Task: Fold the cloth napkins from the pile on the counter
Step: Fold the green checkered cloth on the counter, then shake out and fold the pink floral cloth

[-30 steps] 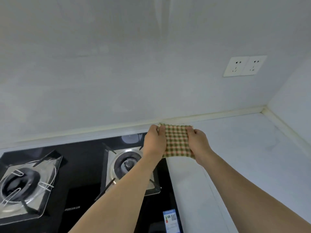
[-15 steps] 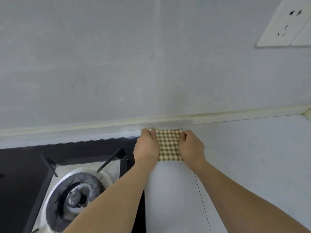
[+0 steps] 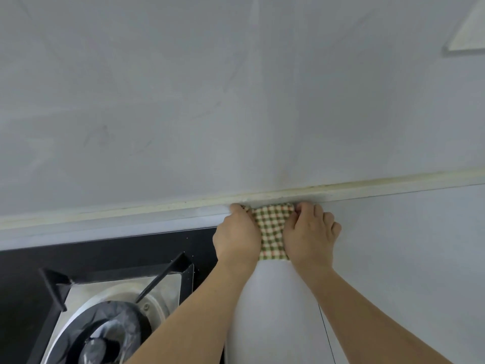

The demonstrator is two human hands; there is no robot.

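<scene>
The folded checked napkin (image 3: 271, 229) lies on the tabletop (image 3: 393, 258) — long axis toward the wall — left hand (image 3: 236, 237) and right hand (image 3: 308, 237) fingers curled, pinching its far corners.

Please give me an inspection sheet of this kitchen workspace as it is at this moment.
Surface: pale counter, bare where visible.
Job's things: one checked napkin, folded small, lying at the counter's back edge against the wall trim; no pile in view.
Clutter: nothing seen.
Grippers: left hand and right hand grip the napkin's two sides, fingers curled over its far corners.
Cables: nothing seen.
Surroundings: black gas hob with a burner to the left; grey wall; socket plate top right.
</scene>
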